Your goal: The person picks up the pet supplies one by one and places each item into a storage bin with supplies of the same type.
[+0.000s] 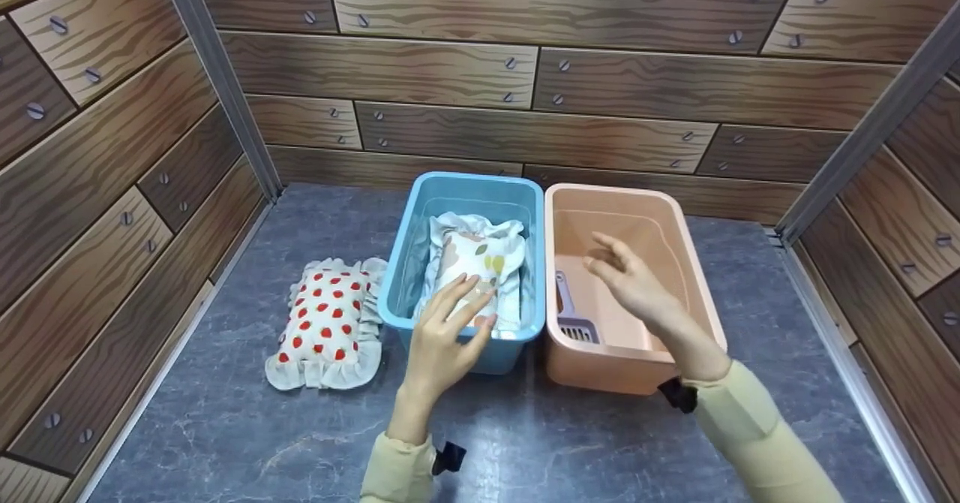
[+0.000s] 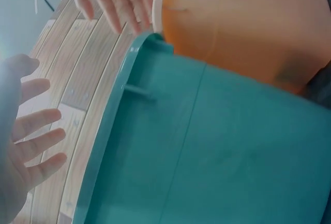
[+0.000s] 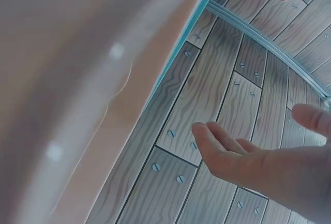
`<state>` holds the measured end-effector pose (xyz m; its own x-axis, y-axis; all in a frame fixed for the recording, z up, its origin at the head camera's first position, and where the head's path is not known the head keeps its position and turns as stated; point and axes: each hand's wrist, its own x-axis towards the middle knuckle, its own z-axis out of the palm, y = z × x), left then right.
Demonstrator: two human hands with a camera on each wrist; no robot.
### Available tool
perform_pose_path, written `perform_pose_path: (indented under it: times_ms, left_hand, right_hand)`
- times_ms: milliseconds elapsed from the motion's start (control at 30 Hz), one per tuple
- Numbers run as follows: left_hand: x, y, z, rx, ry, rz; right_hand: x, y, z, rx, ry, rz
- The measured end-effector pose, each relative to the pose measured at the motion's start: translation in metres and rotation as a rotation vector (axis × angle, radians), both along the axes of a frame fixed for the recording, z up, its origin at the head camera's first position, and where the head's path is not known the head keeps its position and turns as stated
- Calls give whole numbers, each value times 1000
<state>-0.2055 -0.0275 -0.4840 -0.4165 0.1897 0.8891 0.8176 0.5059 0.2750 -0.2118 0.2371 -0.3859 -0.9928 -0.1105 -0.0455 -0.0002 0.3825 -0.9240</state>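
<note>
My left hand point(image 1: 442, 341), fingers spread and holding nothing, is over the near rim of a blue bin point(image 1: 536, 263). Inside that bin lies a ruffled white cushion with a leaf print point(image 1: 469, 251), partly covered by my fingers in the head view. My right hand point(image 1: 630, 281) hovers over a peach-coloured bin point(image 1: 701, 285), its fingers loosely bent around nothing. A lilac slotted litter scoop point(image 1: 577, 323) leans inside the peach bin at its left. In the left wrist view the left hand point(image 2: 31, 141) shows apart from the blue bin's wall point(image 2: 207, 141).
A ruffled cushion with strawberries point(image 1: 322, 315) lies on the dark marbled floor point(image 1: 300, 443), left of the blue bin. The two bins stand side by side. Wood-patterned walls point(image 1: 450, 75) with metal corner strips point(image 1: 225, 75) surround the floor at the back and sides.
</note>
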Motion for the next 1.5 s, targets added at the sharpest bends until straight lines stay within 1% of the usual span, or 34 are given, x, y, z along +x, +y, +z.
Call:
perform_pose_path:
  times_ms: [133,267,433,533,733,1000,1200,1367,1500]
  left_hand:
    - [-2,-9,-2,23,3,21]
    - [-4,-18,-7,47,20,53]
    - [-7,-28,-10,96,34,83]
    - [-8,-35,-11,119,34,106]
    - [-9,-51,-15,163,-8,143]
    - [-11,-70,-22,192,-30,168]
    - [-14,-82,-27,200,-26,222]
    - [-17,-91,-32,205,1,259]
    - [-19,-98,-34,215,-5,258]
  right_hand:
    - [7,-3,-8,42,16,29]
    - [15,-11,-19,107,77,40]
    - [25,-24,-41,179,124,-5]
    - [28,-33,-55,236,167,-26]
    - [34,-47,-79,389,279,-89]
    - [37,-60,-92,564,427,-154]
    - [36,-67,-103,708,530,-219]
    - [34,-70,-113,763,633,-283]
    - [30,-71,-122,791,765,-328]
